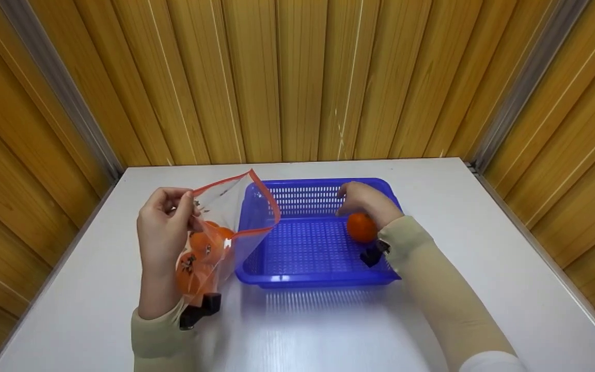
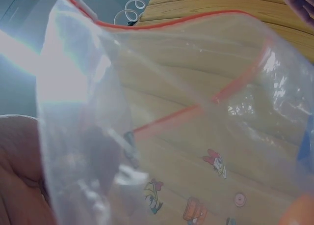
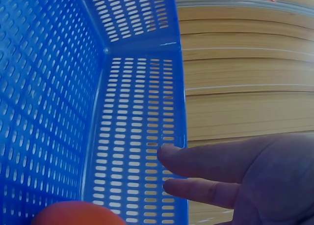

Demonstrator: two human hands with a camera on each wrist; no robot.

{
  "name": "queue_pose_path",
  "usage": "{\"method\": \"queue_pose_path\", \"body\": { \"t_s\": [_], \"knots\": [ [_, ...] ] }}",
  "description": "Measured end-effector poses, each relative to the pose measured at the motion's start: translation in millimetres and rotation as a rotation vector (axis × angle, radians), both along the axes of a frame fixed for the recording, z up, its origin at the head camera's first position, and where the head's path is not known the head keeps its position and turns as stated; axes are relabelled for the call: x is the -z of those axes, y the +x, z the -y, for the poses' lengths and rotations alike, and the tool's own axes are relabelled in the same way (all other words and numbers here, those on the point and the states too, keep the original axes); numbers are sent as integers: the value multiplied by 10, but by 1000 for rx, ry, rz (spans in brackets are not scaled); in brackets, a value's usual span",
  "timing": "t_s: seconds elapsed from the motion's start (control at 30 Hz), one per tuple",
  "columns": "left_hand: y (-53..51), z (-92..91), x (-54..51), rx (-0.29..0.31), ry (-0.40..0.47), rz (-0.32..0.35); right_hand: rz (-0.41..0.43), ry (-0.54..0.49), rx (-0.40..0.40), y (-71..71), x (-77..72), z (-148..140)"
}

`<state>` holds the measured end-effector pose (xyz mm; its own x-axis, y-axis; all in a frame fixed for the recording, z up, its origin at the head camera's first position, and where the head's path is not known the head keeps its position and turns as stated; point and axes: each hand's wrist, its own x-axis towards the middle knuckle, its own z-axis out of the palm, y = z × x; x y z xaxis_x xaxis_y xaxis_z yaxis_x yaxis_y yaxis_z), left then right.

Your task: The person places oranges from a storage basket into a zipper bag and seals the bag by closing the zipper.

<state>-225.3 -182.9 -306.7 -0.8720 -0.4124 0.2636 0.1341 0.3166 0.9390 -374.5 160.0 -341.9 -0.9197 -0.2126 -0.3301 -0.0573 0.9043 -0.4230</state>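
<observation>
My left hand (image 1: 164,232) pinches the edge of a clear zip bag (image 1: 228,204) with a red-orange rim, its mouth spread toward the basket. Inside the bag sit several orange fruits (image 1: 204,253), mandarin-like, behind printed cartoon figures. In the left wrist view the bag (image 2: 167,87) fills most of the picture. Over the right side of a blue plastic basket (image 1: 297,253) hovers my right hand (image 1: 369,200), fingers loosely bent and holding nothing. Just below it, one orange fruit (image 1: 362,229) lies in the basket; the right wrist view shows only the top of this fruit (image 3: 78,215).
The basket stands on a white table (image 1: 297,336), its slotted walls rising around the floor. Wood-patterned panels (image 1: 297,77) close off the back and sides, with grey metal strips at the corners. Dark wrist mounts (image 1: 200,310) sit at both sleeves.
</observation>
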Motion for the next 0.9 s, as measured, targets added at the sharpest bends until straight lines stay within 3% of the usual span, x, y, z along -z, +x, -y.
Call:
{"method": "queue_pose_path", "body": {
  "t_s": [0.17, 0.37, 0.5, 0.6, 0.73, 0.9],
  "knots": [
    [-3, 4, -2, 2, 11, 21, 42, 22, 63, -21, 34, -31],
    [-1, -1, -5, 4, 14, 16, 4, 121, 34, -47, 115, -56],
    [1, -3, 1, 14, 19, -26, 94, 144, 125, -76, 145, -62],
    [2, -5, 4, 18, 21, -44, 174, 123, 201, -73, 148, -70],
    [6, -7, 1, 12, 18, -29, 182, 108, 180, -28, 152, -87],
    [5, -5, -2, 10, 17, -21, 175, -71, 219, 105, 168, -143]
  ]
}}
